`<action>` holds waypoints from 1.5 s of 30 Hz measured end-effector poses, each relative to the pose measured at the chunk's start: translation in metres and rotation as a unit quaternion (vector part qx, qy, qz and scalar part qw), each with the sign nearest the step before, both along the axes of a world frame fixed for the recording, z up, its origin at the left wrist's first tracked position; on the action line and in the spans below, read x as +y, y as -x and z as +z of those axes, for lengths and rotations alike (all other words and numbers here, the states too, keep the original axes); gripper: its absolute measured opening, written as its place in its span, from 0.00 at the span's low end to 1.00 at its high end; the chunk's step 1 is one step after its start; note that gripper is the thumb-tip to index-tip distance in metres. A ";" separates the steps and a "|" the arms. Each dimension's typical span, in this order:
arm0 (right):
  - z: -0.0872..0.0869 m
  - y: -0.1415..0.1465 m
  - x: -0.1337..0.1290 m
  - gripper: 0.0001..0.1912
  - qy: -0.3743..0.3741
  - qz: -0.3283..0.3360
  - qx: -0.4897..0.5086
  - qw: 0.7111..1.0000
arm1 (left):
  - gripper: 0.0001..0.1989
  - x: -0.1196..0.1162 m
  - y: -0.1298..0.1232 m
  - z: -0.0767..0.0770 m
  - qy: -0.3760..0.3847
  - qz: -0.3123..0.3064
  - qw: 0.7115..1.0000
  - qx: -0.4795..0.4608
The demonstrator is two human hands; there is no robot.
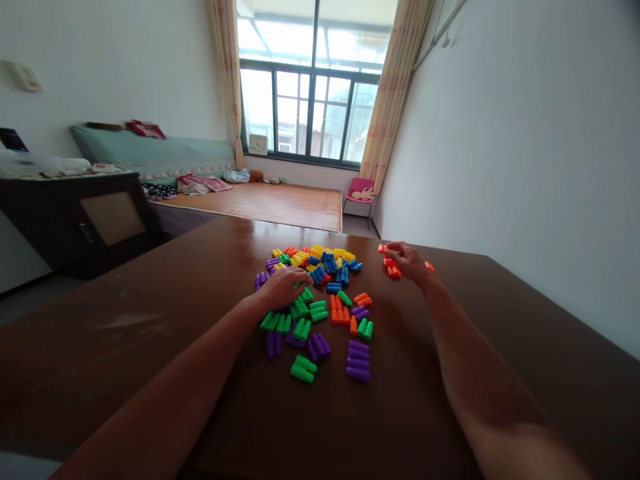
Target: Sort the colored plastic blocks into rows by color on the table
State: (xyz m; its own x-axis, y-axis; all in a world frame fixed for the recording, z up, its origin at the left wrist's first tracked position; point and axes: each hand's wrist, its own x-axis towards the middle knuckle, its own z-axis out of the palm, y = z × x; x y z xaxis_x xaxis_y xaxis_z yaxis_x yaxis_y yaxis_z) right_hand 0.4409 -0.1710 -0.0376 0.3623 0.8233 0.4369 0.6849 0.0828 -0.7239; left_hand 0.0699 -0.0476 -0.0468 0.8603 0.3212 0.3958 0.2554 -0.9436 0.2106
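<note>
Small bullet-shaped plastic blocks, many joined side by side, lie on the brown table. My left hand is over the pile's left side, its fingers curled down on a green block; the fingertips are partly hidden. Just below it lie more green blocks and purple blocks. Farther off are blue blocks and yellow blocks. Out to the right, my right hand pinches an orange block, above a small group of orange blocks.
One orange block lies right of my right hand. Nearer me are an orange cluster and a purple row. Beyond the table are a bed, a pink chair and a dark cabinet.
</note>
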 end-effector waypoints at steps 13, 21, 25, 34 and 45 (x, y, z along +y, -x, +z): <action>-0.063 -0.084 -0.036 0.12 0.142 -0.122 -0.043 0.981 | 0.13 -0.002 0.001 0.002 0.002 -0.002 1.000 0.023; -0.033 -0.058 -0.024 0.15 0.123 -0.208 -0.228 0.943 | 0.12 -0.023 -0.008 0.006 0.004 -0.055 0.998 0.029; -0.024 -0.053 -0.019 0.11 0.201 -0.167 -0.286 0.922 | 0.10 -0.033 -0.013 0.007 0.004 -0.100 0.994 0.043; -0.046 -0.076 -0.025 0.18 0.268 -0.150 -0.289 0.907 | 0.11 -0.029 -0.011 0.006 -0.001 -0.089 0.995 0.044; -0.038 -0.067 -0.026 0.16 0.179 -0.178 -0.208 0.945 | 0.12 -0.027 -0.010 0.006 0.007 -0.084 0.995 0.054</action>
